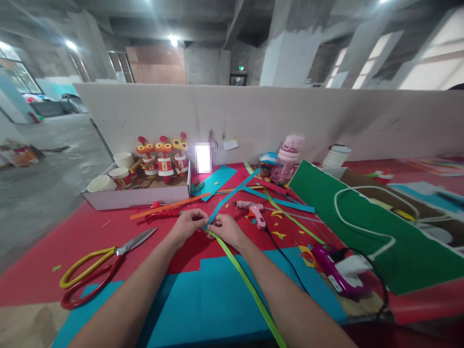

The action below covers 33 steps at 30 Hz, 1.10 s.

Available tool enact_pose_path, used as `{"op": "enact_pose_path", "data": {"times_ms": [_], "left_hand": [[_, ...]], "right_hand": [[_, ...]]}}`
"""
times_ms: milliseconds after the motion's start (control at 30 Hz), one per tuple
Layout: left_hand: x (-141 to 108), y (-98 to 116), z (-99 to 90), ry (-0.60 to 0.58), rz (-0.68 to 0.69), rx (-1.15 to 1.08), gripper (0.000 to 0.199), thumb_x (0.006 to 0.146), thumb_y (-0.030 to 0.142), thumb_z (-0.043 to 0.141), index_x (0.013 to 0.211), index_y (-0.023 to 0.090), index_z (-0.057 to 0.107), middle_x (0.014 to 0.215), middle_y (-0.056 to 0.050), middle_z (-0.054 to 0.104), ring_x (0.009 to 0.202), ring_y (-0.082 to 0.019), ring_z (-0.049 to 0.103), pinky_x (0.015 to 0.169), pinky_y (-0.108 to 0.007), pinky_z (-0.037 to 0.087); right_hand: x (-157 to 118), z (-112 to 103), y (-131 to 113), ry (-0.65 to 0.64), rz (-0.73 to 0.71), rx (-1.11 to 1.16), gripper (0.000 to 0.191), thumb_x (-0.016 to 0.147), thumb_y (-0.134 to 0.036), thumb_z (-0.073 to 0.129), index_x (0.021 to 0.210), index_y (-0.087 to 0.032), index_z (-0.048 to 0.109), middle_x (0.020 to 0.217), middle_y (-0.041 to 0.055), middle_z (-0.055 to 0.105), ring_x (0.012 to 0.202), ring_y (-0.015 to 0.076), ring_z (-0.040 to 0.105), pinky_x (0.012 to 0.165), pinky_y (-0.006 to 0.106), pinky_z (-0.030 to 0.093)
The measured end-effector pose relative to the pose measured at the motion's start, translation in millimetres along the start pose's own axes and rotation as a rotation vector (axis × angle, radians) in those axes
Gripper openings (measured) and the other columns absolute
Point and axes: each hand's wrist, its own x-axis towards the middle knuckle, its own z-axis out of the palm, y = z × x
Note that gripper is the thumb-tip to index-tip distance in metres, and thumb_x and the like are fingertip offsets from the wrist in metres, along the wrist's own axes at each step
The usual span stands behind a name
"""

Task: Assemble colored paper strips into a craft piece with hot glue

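My left hand and my right hand are close together at the middle of the table, fingertips pinched. Between them a blue paper strip meets a light green paper strip. The blue one slants away to the upper right; the green one runs down toward me between my forearms. My fingers partly hide where they meet. Just beyond my right hand lies a pink hot glue gun. Large scissors with one yellow and one red handle lie apart at my left, pointing toward my left hand.
A white box at the back left holds paper cups and several figures with red and orange heads. Blue card covers the near edge. A purple power strip, a green board and a pink bottle stand to the right.
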Motion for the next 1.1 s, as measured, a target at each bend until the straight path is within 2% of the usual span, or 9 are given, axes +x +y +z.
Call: {"op": "enact_pose_path", "data": {"times_ms": [267, 667, 800, 933, 1100], "left_hand": [[0, 1, -2.2, -0.021, -0.021, -0.003, 0.022, 0.065, 0.032, 0.069, 0.068, 0.012, 0.062, 0.059, 0.000, 0.057, 0.054, -0.009, 0.048, 0.054, -0.021, 0.038], [0, 2, -0.8, -0.005, -0.074, -0.040, 0.020, 0.064, 0.029, 0.068, 0.070, 0.013, 0.057, 0.058, 0.001, 0.054, 0.052, -0.009, 0.047, 0.051, -0.021, 0.038], [-1, 4, -2.7, -0.033, -0.082, -0.054, 0.022, 0.067, 0.032, 0.067, 0.073, 0.013, 0.057, 0.059, 0.001, 0.053, 0.052, -0.009, 0.047, 0.050, -0.020, 0.040], [-4, 10, -10.2, -0.082, -0.096, -0.043, 0.027, 0.072, 0.039, 0.063, 0.074, 0.013, 0.058, 0.066, -0.001, 0.055, 0.056, -0.009, 0.050, 0.047, -0.019, 0.040], [-5, 5, -13.3, -0.145, -0.153, 0.043, 0.028, 0.067, 0.038, 0.068, 0.073, 0.012, 0.060, 0.060, -0.001, 0.056, 0.051, -0.009, 0.050, 0.044, -0.019, 0.039]], "right_hand": [[-3, 2, -5, 0.018, 0.022, -0.030, 0.014, 0.067, -0.026, 0.064, 0.068, -0.015, 0.055, 0.049, -0.0021, 0.061, 0.046, 0.0116, 0.060, 0.050, 0.023, 0.049], [0, 1, -1, 0.019, 0.021, 0.018, 0.027, 0.062, -0.035, 0.071, 0.068, -0.016, 0.053, 0.048, -0.0036, 0.059, 0.047, 0.0116, 0.060, 0.049, 0.023, 0.050], [1, -1, 1, 0.018, 0.004, 0.003, 0.025, 0.064, -0.035, 0.069, 0.070, -0.016, 0.054, 0.049, -0.0027, 0.060, 0.047, 0.0122, 0.061, 0.048, 0.022, 0.049], [1, -5, -2, 0.069, -0.029, -0.019, 0.023, 0.065, -0.034, 0.067, 0.070, -0.016, 0.054, 0.052, -0.0015, 0.061, 0.048, 0.0129, 0.061, 0.045, 0.020, 0.046], [1, -5, -3, 0.089, -0.047, -0.040, 0.024, 0.066, -0.036, 0.067, 0.069, -0.016, 0.054, 0.052, -0.0012, 0.061, 0.049, 0.0127, 0.062, 0.045, 0.019, 0.045]]}}
